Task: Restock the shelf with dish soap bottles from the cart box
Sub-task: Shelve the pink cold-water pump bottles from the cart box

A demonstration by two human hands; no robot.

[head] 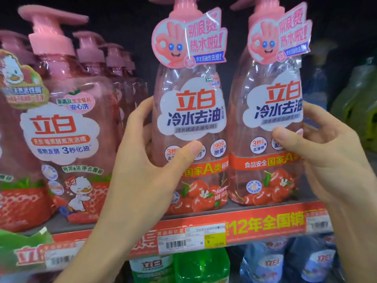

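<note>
Left hand point(146, 168) grips the center pink bottle point(189, 139), thumb across front. Right hand point(326, 158) pinches the 2nd bottle point(267, 131) at frame right, both upright on the shelf point(122, 223).

Left cherry bottle point(189, 127), front label: "立白 冷水去油"; round badges below read "3秒" and "999 除菌"; orange band "国家A类标准". Its neck tag point(188, 39): "别浪费热水啦!".

Right cherry bottle point(267, 119): same "立白 冷水去油", badge "3秒 去油快", band "食品安全 国家A".

Strawberry bottle point(67, 139) toward the shelf's left end: "立白", "安心洗", "3秒化油".

Shelf-edge strip point(265, 223): "12年全国销" in yellow on red.

Price tag point(191, 237) on the strip: barcode and "¥"; figures too blurred to read.

Blue bottles point(271, 262) on the lower shelf: "立白".
</note>
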